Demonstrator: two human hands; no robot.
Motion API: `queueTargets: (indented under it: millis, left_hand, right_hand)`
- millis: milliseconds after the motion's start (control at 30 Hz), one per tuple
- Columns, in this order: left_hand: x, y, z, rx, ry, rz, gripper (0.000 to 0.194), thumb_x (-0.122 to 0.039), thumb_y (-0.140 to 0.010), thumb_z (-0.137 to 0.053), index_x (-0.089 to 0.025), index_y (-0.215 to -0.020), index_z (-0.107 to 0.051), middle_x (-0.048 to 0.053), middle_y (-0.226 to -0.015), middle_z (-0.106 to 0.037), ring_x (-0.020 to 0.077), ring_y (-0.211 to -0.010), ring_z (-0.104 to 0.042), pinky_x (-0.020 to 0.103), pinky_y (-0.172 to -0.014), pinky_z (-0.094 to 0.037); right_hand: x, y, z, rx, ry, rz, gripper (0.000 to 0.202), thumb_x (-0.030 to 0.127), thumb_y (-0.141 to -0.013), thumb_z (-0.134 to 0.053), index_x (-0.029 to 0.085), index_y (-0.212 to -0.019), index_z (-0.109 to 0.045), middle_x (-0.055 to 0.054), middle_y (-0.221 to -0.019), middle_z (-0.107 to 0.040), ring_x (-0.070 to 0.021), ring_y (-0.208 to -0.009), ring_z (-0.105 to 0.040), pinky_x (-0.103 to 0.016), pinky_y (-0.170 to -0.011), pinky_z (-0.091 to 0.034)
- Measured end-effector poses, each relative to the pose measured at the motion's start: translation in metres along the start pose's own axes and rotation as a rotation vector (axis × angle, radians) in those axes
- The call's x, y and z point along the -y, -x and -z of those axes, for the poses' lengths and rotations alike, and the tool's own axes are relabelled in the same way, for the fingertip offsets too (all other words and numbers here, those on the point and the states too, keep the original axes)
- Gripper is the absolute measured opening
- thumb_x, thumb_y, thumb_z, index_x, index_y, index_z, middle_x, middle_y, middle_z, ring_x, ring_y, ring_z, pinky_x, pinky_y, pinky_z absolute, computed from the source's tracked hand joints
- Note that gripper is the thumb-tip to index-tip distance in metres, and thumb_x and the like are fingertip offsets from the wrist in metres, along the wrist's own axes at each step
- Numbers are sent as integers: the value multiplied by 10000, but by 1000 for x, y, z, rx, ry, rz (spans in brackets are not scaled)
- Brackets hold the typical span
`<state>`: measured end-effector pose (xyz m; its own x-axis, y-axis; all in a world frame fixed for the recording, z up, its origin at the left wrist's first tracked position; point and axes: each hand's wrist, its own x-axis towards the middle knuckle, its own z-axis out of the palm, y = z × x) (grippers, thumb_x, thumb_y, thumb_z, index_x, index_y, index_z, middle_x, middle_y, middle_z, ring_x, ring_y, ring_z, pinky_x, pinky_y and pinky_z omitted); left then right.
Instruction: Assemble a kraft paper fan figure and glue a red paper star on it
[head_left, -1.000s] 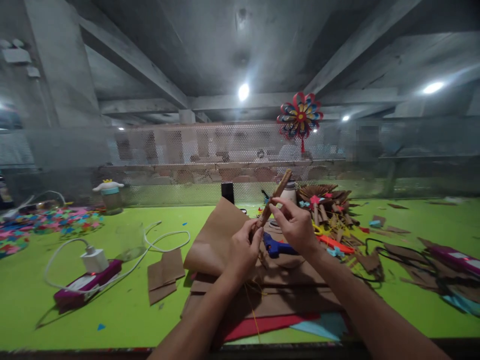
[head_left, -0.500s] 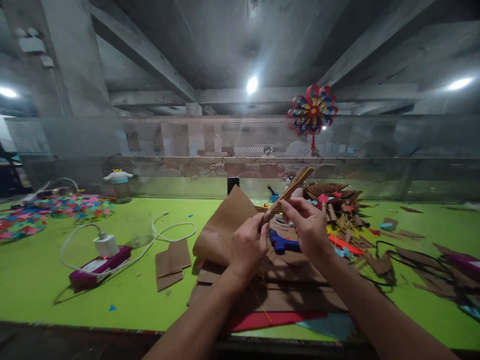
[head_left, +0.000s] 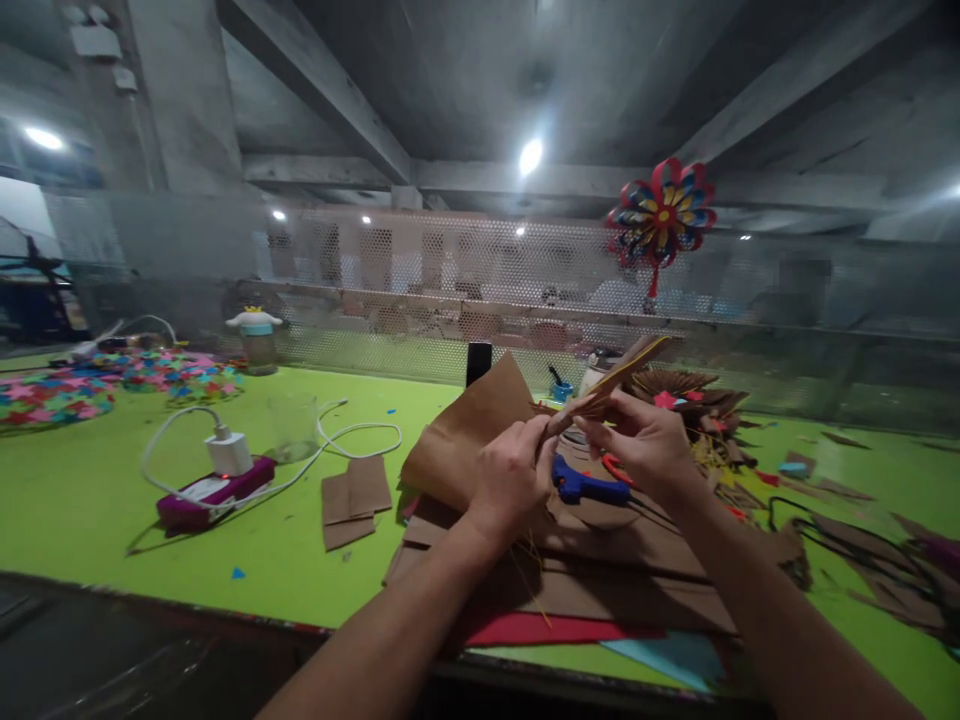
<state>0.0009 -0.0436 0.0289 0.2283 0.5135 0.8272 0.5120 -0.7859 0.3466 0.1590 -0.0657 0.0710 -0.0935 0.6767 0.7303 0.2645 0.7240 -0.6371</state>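
My left hand (head_left: 511, 475) is closed around the lower end of a pleated strip of brown paper (head_left: 622, 372), which slants up to the right and has a yellow edge. On the strip's right side, my right hand (head_left: 645, 445) pinches it between thumb and fingers. A blue glue gun (head_left: 589, 487) lies under the hands on stacked brown paper sheets (head_left: 585, 590). Just left of the strip, a large brown sheet (head_left: 472, 430) curls upward. Part of an orange-red handle (head_left: 616, 468) shows beside my right hand. Thin yellow threads (head_left: 534, 570) hang below my left hand.
A purple power strip (head_left: 217, 495) with a white charger and cable sits left, near a clear glass (head_left: 292, 425). Small brown paper pieces (head_left: 356, 500) lie beside the stack. Paper fans and scraps (head_left: 694, 395) cover the right side. A perforated screen (head_left: 375, 320) stands behind.
The view has turned left and tilted, so the scene sits further right. Both hands keep hold of the pleated paper; its folds look slightly more spread near my right fingers.
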Motion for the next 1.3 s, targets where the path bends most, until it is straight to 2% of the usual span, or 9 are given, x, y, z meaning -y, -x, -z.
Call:
queueTargets:
  millis: [67,200,300,400,500,600,833,1067,1300]
  left_hand:
    - [-1,0,-1,7,4,7,264,-256,-827,-435,-196,-1061,-542,73,-921,-621,176,-865,-578,302,-797,-461]
    - [-2,1,-4,33,22,28,260,-256,-834,-422,-204,-1062,-538,67,-962,-621,176,-894,-575,292,-816,-449]
    - [-3,1,-4,59,42,58,248,-258,-847,-401,-206,-1048,-537,56,-981,-621,173,-910,-572,283,-820,-439]
    - [-3,0,-3,64,29,85,245,-268,-854,-390,-207,-1041,-537,53,-974,-626,173,-900,-576,280,-809,-439]
    - [-4,0,-2,56,-4,97,250,-275,-857,-382,-203,-1036,-541,62,-988,-624,178,-898,-578,286,-812,-437]
    - [-4,0,-3,53,-27,98,247,-267,-851,-390,-201,-1034,-543,68,-990,-626,180,-889,-582,290,-805,-442]
    - [-4,1,-5,29,-9,92,258,-210,-843,-385,-195,-1057,-529,66,-1013,-623,177,-914,-578,291,-824,-438]
    - [-4,0,-4,10,39,113,252,-212,-847,-381,-188,-1049,-529,70,-1016,-625,178,-909,-581,291,-820,-437]
    - [1,-3,3,17,48,147,245,-239,-848,-383,-189,-1031,-539,71,-974,-632,178,-856,-588,279,-767,-444]
  right_hand:
    - [-3,0,-1,-66,-8,-42,188,302,-707,-638,150,-818,-633,24,-555,-518,-71,-421,-428,-205,-383,-375]
    - [-12,2,-12,-273,-38,-89,187,327,-695,-651,146,-710,-606,54,-447,-467,-53,-350,-371,-187,-333,-285]
    - [-18,5,-24,-368,-21,-80,203,340,-698,-647,150,-674,-579,50,-446,-480,-60,-356,-383,-193,-347,-300]
    - [-20,10,-34,-404,73,-18,183,333,-722,-622,156,-699,-581,22,-519,-529,-93,-438,-463,-218,-418,-385]
    - [-21,14,-38,-382,279,143,118,287,-758,-582,170,-763,-602,-19,-653,-588,-132,-573,-537,-265,-553,-450]
    - [-23,16,-36,-316,473,313,87,229,-785,-537,184,-816,-605,-39,-716,-600,-148,-641,-549,-285,-618,-452]
    - [-29,19,-36,-290,683,472,151,173,-807,-492,178,-913,-599,-52,-743,-606,-153,-670,-548,-291,-649,-444]
    - [-33,22,-43,-246,657,488,311,132,-806,-465,179,-1101,-552,-78,-810,-586,-178,-745,-548,-322,-680,-463]
    - [-36,23,-39,-87,645,471,505,166,-762,-451,172,-1266,-422,-93,-885,-526,-220,-829,-516,-388,-719,-468]
